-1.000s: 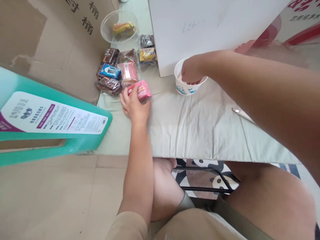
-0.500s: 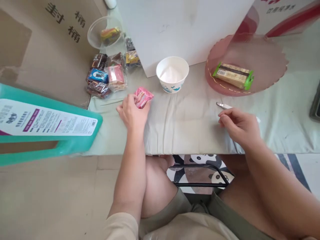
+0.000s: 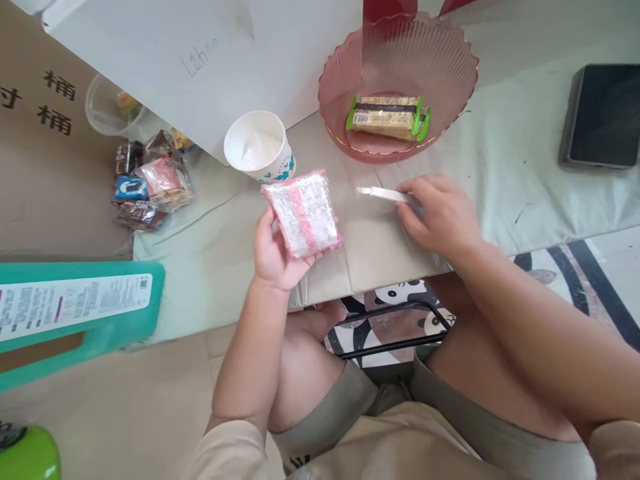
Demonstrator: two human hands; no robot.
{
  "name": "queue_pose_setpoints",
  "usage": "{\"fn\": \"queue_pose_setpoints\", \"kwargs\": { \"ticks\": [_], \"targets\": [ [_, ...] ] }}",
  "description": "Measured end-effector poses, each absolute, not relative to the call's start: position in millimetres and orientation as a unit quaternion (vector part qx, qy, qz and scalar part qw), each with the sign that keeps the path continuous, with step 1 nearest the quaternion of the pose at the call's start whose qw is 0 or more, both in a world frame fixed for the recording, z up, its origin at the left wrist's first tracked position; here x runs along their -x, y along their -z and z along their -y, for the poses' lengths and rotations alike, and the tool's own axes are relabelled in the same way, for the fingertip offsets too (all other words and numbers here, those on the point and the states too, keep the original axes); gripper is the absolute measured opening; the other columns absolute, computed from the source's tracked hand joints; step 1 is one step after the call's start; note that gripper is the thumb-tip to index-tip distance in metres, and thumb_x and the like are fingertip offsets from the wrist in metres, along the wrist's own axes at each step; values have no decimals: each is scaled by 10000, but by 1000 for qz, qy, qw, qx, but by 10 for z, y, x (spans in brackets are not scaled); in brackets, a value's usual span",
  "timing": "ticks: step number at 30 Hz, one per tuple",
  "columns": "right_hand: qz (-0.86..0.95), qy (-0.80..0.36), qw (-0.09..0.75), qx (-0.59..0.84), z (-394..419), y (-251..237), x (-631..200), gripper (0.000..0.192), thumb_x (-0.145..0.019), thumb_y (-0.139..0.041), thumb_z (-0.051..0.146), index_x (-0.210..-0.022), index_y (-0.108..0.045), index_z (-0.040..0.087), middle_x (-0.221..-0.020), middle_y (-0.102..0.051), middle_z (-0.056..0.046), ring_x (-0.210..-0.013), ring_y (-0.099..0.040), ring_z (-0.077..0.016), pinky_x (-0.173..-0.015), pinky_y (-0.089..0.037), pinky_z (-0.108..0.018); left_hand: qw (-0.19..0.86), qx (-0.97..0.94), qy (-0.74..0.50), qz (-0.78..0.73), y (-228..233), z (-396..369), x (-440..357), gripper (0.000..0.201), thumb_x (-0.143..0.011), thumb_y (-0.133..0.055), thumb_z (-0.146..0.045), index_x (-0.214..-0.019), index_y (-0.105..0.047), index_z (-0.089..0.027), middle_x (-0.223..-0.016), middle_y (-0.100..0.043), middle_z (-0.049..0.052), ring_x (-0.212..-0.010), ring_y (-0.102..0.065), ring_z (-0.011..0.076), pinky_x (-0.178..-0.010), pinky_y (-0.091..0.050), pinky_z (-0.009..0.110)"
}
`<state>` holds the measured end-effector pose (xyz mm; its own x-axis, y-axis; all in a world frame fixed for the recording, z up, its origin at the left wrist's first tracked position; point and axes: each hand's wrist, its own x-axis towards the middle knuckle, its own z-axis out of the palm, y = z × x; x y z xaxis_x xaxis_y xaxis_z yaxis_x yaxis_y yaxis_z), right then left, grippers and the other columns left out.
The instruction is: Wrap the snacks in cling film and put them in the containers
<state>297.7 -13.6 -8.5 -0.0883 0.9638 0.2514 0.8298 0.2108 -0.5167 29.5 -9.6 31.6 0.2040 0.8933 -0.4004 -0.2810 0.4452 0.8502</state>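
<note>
Low table (image 3: 500, 153) under pale green cloth, white board behind. Pink-and-white snack packet (image 3: 305, 213) lifted clear of cloth, wrapper looks sealed. Left hand (image 3: 275, 257) palm up, fingers clamped on packet's lower edge. Right hand (image 3: 440, 217) flat on cloth, fingers closed over handle of small blade (image 3: 380, 193), not raised. Opening seemingly not begun.

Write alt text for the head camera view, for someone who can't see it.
Seen from above, a seated person's left hand holds up a pink-and-white wrapped snack packet while the right hand rests on a small metal blade on a pale cloth-covered table. Behind are a white paper cup, a pink bowl with a green-ended bar, and more snack packets at left.
</note>
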Motion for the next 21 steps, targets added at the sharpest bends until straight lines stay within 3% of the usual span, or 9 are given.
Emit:
{"fn": "queue_pose_setpoints", "kwargs": {
  "ticks": [5, 10, 13, 17, 21],
  "targets": [
    [633, -399, 382, 542, 303, -57, -2642, 95, -950, -545, 339, -992, -546, 254, -700, -631, 15, -589, -560, -168, -593, -417, -319, 721, -290, -443, -448, -203, 13, -369, 649, -706, -763, -699, -1153, -696, -233, -1180, -765, 107, -1056, -748, 316, -826, -670, 441],
    [487, -637, 408, 437, 356, -105, -2336, 177, -967, -508, 427, -943, -460, 259, -603, -600, 73, -446, -476, -110, -481, -359, -262, 637, -302, -534, -467, -48, 26, -466, 525, -599, -938, -465, -988, -655, -255, -958, -723, 7, -851, -708, 173, -639, -581, 242],
    [451, -693, 396, 399, 355, -145, -2203, 241, -929, -560, 477, -941, -472, 252, -594, -609, 75, -436, -487, -99, -462, -356, -245, 617, -324, -538, -474, 14, 37, -508, 506, -601, -956, -470, -897, -613, -243, -801, -634, -33, -680, -618, 102, -507, -432, 185],
    [446, -683, 394, 423, 324, -172, -2105, 261, -890, -599, 479, -885, -542, 224, -606, -608, 58, -438, -494, -85, -453, -359, -238, 623, -362, -513, -466, 58, 47, -504, 527, -639, -928, -552, -892, -594, -232, -728, -566, -49, -541, -467, 65, -449, -322, 203],
    [460, -681, 356, 446, 315, -163, -2102, 296, -864, -609, 489, -791, -589, 202, -600, -600, 34, -427, -480, -83, -430, -343, -245, 597, -359, -547, -464, 77, 34, -441, 515, -664, -911, -560, -904, -586, -241, -759, -561, -42, -619, -535, 94, -518, -403, 216]
  ]
}}
